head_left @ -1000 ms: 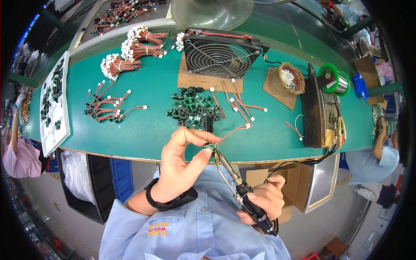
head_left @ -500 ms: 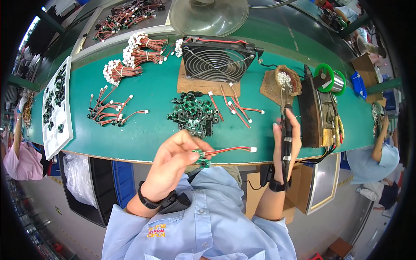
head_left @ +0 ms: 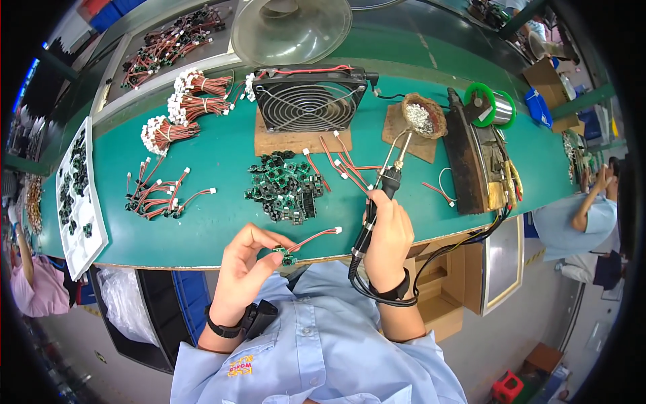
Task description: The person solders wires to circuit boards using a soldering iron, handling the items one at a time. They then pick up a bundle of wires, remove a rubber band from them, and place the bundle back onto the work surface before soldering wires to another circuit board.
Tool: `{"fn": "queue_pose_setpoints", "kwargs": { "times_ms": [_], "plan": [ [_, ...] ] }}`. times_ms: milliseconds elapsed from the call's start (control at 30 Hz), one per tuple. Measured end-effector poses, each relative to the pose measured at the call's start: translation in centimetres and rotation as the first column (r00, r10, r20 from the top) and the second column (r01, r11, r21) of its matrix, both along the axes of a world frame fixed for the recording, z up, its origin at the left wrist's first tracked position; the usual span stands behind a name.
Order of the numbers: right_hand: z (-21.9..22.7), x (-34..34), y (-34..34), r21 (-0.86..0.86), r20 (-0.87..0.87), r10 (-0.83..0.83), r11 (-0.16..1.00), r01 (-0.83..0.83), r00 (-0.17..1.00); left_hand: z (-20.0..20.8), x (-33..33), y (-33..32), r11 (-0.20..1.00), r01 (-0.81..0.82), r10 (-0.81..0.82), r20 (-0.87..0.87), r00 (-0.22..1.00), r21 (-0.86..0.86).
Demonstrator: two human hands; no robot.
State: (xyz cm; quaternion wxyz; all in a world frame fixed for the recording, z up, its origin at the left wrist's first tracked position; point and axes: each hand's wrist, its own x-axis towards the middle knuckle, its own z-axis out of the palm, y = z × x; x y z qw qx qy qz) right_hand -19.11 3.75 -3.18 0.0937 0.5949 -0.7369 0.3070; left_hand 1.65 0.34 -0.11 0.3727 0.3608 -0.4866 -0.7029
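Observation:
Between the thumb and fingers of my left hand (head_left: pixel 245 266) is a small green circuit board (head_left: pixel 285 256), held just over the table's front edge. From it a red-and-white wire lead (head_left: pixel 313 238) runs up to the right, ending in a white connector. My right hand (head_left: pixel 390 236) grips a soldering iron (head_left: pixel 369 229) by its black handle, a thin metal tube alongside its shaft. The iron slants up to the right, and its tip end is at the near rim of a brown dish (head_left: pixel 441 123) of whitish pellets; whether they touch I cannot tell.
A heap of circuit boards (head_left: pixel 279 192) lies mid-table before a black fan (head_left: pixel 311 101). Wire leads lie beside it and in a left-hand pile (head_left: pixel 161 195), below bundled leads (head_left: pixel 165 135). A white tray (head_left: pixel 97 232) stands far left, a solder spool (head_left: pixel 501 108) at right. Black cables loop under my right wrist.
My right hand has moved left with the soldering iron, which now slants instead of standing upright over the dish. The left hand still holds the board, a little lower. The view has shifted.

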Motion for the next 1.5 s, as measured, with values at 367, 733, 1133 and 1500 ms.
{"fn": "queue_pose_setpoints", "kwargs": {
  "times_ms": [367,733,1133,1500],
  "plan": [
    [1.0,-1.2,-0.7,0.063,-0.209,0.116,0.993,-0.105,0.971,-0.6,0.2,-0.1,0.993,0.120,-0.120,0.004,0.993,-0.010],
    [0.9,-1.2,-0.7,0.028,-0.132,0.132,0.991,-0.129,0.982,-0.3,0.3,-0.1,0.990,0.141,-0.139,0.075,0.987,-0.014],
    [1.9,-1.6,1.3,-0.057,0.067,0.061,0.997,-0.057,0.996,0.8,0.3,0.2,0.998,0.053,-0.051,0.084,0.995,-0.022],
    [3.5,-0.3,2.3,-0.320,0.270,0.272,0.930,-0.180,0.924,1.6,-1.6,0.3,0.862,0.269,-0.183,0.231,0.956,-0.430]
  ]
}}
